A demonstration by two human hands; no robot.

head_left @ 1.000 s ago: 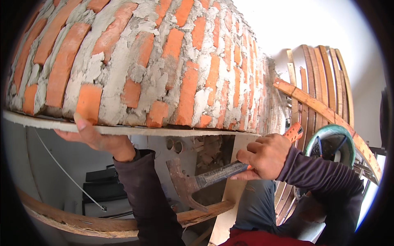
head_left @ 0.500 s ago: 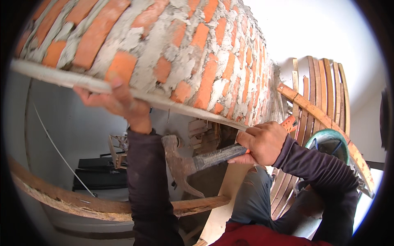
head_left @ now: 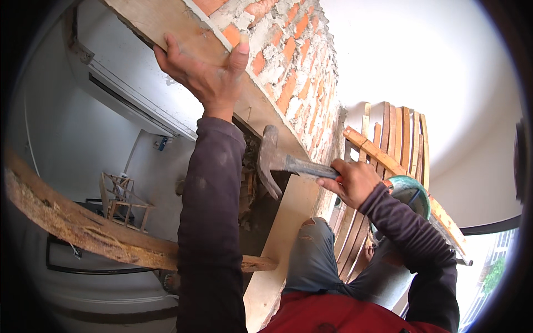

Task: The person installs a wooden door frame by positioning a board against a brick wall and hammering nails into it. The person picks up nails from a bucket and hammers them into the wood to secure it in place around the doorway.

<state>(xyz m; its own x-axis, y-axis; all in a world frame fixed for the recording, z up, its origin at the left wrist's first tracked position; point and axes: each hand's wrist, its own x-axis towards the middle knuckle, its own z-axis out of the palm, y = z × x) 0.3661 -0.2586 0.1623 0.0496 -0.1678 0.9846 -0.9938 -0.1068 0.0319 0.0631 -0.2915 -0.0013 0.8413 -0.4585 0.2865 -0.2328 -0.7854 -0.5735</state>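
My left hand (head_left: 206, 80) is closed on a wooden board (head_left: 266, 108) that runs along the edge of a rough brick wall (head_left: 294, 61). The fingers reach across the board's face and the thumb lies over its brick-side edge. In my right hand (head_left: 356, 182) is a claw hammer (head_left: 311, 166), gripped around the lower handle. Its worn metal head points left, just below the board and apart from it. A bent nail or wire (head_left: 249, 114) seems to stick out of the board's face near my left wrist.
A rough wooden beam (head_left: 111, 238) crosses the lower left, meeting a pale upright plank (head_left: 280, 238) beside my leg. To the right are several wooden slats (head_left: 408, 133), a slanted timber (head_left: 377, 152) and a green bucket (head_left: 425, 202). A small wooden frame (head_left: 125, 202) stands far below.
The view has turned, so the board slants more steeply and shows its broad face. My left hand now lies across that face. The hammer stays in my right hand, its head nearer the board.
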